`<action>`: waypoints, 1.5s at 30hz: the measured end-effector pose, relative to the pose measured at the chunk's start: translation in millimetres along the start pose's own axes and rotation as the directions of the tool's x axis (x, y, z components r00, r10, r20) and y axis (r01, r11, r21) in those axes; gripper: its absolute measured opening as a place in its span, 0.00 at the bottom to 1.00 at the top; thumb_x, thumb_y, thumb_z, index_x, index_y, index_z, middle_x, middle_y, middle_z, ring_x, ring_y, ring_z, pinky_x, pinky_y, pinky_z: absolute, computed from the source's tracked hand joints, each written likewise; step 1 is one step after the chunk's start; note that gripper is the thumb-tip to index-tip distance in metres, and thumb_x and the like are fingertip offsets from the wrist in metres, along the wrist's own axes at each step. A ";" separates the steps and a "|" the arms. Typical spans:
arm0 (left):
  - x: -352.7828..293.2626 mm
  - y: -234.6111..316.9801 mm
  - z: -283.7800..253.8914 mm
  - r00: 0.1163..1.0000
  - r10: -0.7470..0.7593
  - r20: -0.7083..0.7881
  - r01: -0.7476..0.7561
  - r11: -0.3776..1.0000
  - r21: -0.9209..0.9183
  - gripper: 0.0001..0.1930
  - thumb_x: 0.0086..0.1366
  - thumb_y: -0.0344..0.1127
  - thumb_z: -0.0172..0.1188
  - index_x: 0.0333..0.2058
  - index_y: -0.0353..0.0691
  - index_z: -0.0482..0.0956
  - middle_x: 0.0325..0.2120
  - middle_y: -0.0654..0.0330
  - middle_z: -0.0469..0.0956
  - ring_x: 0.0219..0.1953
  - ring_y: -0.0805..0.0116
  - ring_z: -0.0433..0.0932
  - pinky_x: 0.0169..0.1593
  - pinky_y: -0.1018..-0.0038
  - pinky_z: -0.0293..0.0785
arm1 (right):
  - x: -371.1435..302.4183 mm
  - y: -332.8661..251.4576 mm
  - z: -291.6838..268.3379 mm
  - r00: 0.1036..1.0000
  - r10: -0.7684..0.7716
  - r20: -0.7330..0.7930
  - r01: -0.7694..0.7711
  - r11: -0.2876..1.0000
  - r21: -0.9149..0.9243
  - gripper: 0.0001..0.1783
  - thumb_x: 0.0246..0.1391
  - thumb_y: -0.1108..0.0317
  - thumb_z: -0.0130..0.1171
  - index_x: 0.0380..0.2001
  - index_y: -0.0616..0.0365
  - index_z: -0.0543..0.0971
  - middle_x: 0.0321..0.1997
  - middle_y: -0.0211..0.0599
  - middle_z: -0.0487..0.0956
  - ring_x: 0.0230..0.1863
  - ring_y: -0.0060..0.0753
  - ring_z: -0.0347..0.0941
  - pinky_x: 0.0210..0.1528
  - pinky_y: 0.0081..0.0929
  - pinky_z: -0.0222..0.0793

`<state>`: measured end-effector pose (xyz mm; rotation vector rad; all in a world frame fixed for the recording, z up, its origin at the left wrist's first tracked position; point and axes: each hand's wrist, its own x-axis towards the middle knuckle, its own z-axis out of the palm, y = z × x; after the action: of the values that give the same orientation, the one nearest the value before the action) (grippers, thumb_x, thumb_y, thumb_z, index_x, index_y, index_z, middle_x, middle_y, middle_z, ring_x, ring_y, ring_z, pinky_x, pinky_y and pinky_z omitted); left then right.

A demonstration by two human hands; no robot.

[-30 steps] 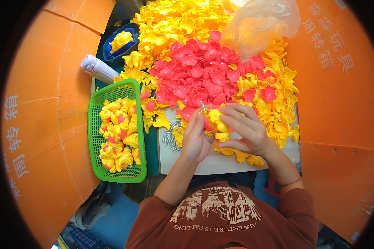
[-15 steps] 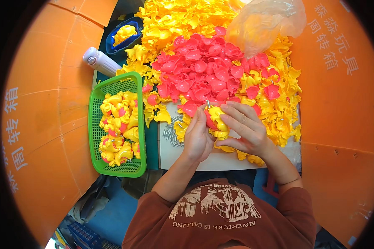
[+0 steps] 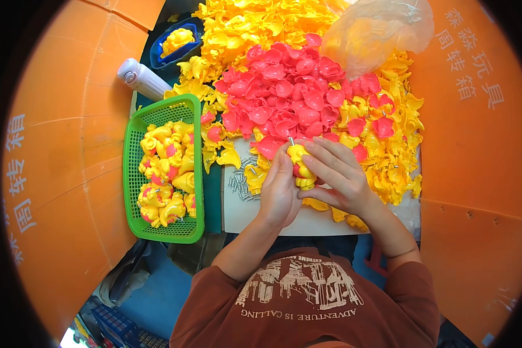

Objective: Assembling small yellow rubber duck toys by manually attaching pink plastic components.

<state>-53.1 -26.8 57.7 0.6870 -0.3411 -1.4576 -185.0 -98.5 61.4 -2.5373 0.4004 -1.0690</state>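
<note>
Between my two hands is a small yellow and pink plastic toy figure, a metal pin sticking up from its top. My left hand grips its left side, thumb up along it. The fingers of my right hand close over its right side, hiding part of it. Just beyond the hands rises a heap of pink plastic shells. Loose metal pins lie on the white board left of my left hand.
To the left stands a green basket holding several yellow and pink figures. Behind it are a white bottle and a blue container. Yellow shells pile up at the back, beside a clear plastic bag. Orange panels flank both sides.
The toy figure has turned in my hands, showing more yellow and less pink. Both hands stay in nearly the same place, and the view has shifted slightly.
</note>
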 end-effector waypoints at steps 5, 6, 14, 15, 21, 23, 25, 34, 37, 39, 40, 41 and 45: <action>1.9 -0.2 -2.6 0.999 -0.001 0.034 0.003 0.998 -0.061 0.21 0.71 0.46 0.29 0.55 0.40 0.55 0.50 0.55 0.64 0.52 0.64 0.67 0.50 0.66 0.70 | -1.7 5.7 2.0 0.999 0.035 -0.010 -0.033 0.994 0.099 0.35 0.31 0.59 0.71 0.46 0.62 0.74 0.52 0.47 0.72 0.53 0.52 0.67 0.53 0.41 0.64; 1.9 -0.2 -2.5 1.000 0.002 0.026 -0.001 0.999 -0.047 0.21 0.71 0.46 0.29 0.56 0.40 0.55 0.50 0.54 0.64 0.52 0.64 0.67 0.51 0.66 0.70 | -1.3 5.7 1.7 0.999 0.033 -0.013 -0.031 0.993 0.111 0.35 0.31 0.60 0.71 0.46 0.62 0.74 0.52 0.47 0.72 0.54 0.53 0.67 0.54 0.42 0.64; -0.7 -1.5 0.5 0.995 0.050 0.092 -0.052 0.998 0.018 0.20 0.68 0.38 0.42 0.56 0.39 0.53 0.49 0.55 0.64 0.50 0.67 0.68 0.49 0.68 0.70 | -6.7 6.6 2.7 0.996 0.090 0.007 -0.089 0.973 0.211 0.35 0.33 0.63 0.71 0.49 0.60 0.73 0.55 0.48 0.70 0.59 0.55 0.62 0.58 0.43 0.59; -1.0 -4.0 -1.2 0.987 0.122 0.104 -0.141 0.968 0.205 0.22 0.67 0.34 0.47 0.56 0.38 0.53 0.49 0.55 0.65 0.49 0.68 0.69 0.49 0.69 0.70 | -8.1 5.0 4.0 0.996 0.089 -0.002 -0.087 0.976 0.197 0.35 0.34 0.64 0.71 0.50 0.59 0.72 0.55 0.49 0.69 0.60 0.55 0.60 0.59 0.43 0.58; 2.5 -13.5 -18.9 0.976 0.048 0.212 -0.086 0.981 0.176 0.31 0.61 0.37 0.56 0.57 0.36 0.51 0.46 0.54 0.68 0.44 0.64 0.72 0.47 0.69 0.71 | -15.9 -6.2 17.4 0.698 0.715 0.035 -0.317 0.265 0.911 0.23 0.51 0.71 0.59 0.51 0.64 0.70 0.55 0.46 0.70 0.58 0.36 0.64 0.54 0.34 0.64; 0.5 -15.5 -21.5 0.954 0.030 0.298 -0.095 0.974 0.206 0.31 0.62 0.34 0.55 0.58 0.34 0.50 0.49 0.54 0.65 0.47 0.66 0.70 0.49 0.70 0.69 | -22.4 5.3 8.4 0.690 0.681 0.243 -0.419 0.102 0.902 0.20 0.54 0.71 0.54 0.50 0.66 0.70 0.52 0.44 0.72 0.54 0.33 0.67 0.52 0.31 0.65; 1.7 -18.2 -23.2 0.949 0.036 0.314 -0.107 0.971 0.212 0.30 0.62 0.30 0.53 0.58 0.32 0.48 0.51 0.54 0.63 0.49 0.68 0.69 0.51 0.72 0.67 | -23.0 5.7 6.7 0.641 0.671 0.372 -0.510 0.011 0.860 0.16 0.58 0.72 0.48 0.48 0.68 0.71 0.44 0.40 0.77 0.43 0.26 0.73 0.48 0.21 0.68; 10.1 -12.6 -26.4 0.924 0.226 0.308 -0.327 0.884 0.333 0.30 0.60 0.21 0.52 0.59 0.31 0.50 0.54 0.55 0.60 0.56 0.67 0.62 0.57 0.73 0.59 | -5.9 2.3 23.6 0.711 0.694 0.116 -0.356 0.213 0.910 0.16 0.57 0.74 0.48 0.47 0.70 0.71 0.49 0.47 0.74 0.50 0.33 0.70 0.55 0.28 0.63; 10.5 -11.9 -24.1 0.917 0.223 0.330 -0.339 0.873 0.351 0.29 0.61 0.21 0.50 0.59 0.32 0.50 0.54 0.55 0.59 0.56 0.67 0.62 0.59 0.72 0.57 | -8.4 3.6 23.4 0.719 0.691 0.068 -0.310 0.231 0.922 0.16 0.57 0.75 0.47 0.48 0.69 0.71 0.50 0.47 0.73 0.51 0.33 0.70 0.56 0.29 0.63; 7.8 -11.1 -20.6 0.913 0.223 0.343 -0.346 0.866 0.360 0.28 0.61 0.21 0.48 0.59 0.32 0.49 0.55 0.54 0.59 0.57 0.66 0.60 0.61 0.71 0.54 | -9.5 4.4 21.6 0.715 0.675 0.184 -0.225 -0.028 0.974 0.15 0.57 0.75 0.47 0.47 0.68 0.71 0.51 0.47 0.72 0.52 0.33 0.69 0.55 0.29 0.64; 7.7 -11.6 -20.7 0.912 0.218 0.348 -0.344 0.868 0.358 0.28 0.61 0.21 0.48 0.59 0.32 0.49 0.55 0.54 0.59 0.57 0.66 0.60 0.61 0.71 0.54 | -8.5 2.8 21.4 0.713 0.679 0.178 -0.222 -0.022 0.975 0.15 0.57 0.75 0.47 0.47 0.68 0.71 0.51 0.47 0.72 0.52 0.33 0.69 0.55 0.29 0.64; 7.9 -12.4 -21.1 0.911 0.219 0.349 -0.342 0.874 0.345 0.28 0.61 0.21 0.48 0.59 0.32 0.49 0.55 0.54 0.59 0.57 0.66 0.61 0.60 0.71 0.55 | -6.6 0.3 21.3 0.715 0.685 0.142 -0.202 0.008 0.979 0.15 0.57 0.74 0.48 0.47 0.68 0.72 0.49 0.45 0.74 0.49 0.30 0.71 0.53 0.26 0.66; 7.7 -22.9 -22.6 0.913 0.274 0.303 -0.385 0.824 0.415 0.29 0.62 0.24 0.51 0.59 0.30 0.50 0.53 0.53 0.62 0.55 0.66 0.64 0.57 0.73 0.61 | -10.0 -3.3 28.0 0.677 0.734 -0.052 -0.281 0.323 0.904 0.13 0.58 0.72 0.48 0.44 0.68 0.73 0.45 0.42 0.76 0.46 0.26 0.72 0.48 0.22 0.68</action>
<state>-56.7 -28.7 24.8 0.7939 -0.9752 -1.1204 -170.9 -85.7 38.4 -1.0799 0.5942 -1.1656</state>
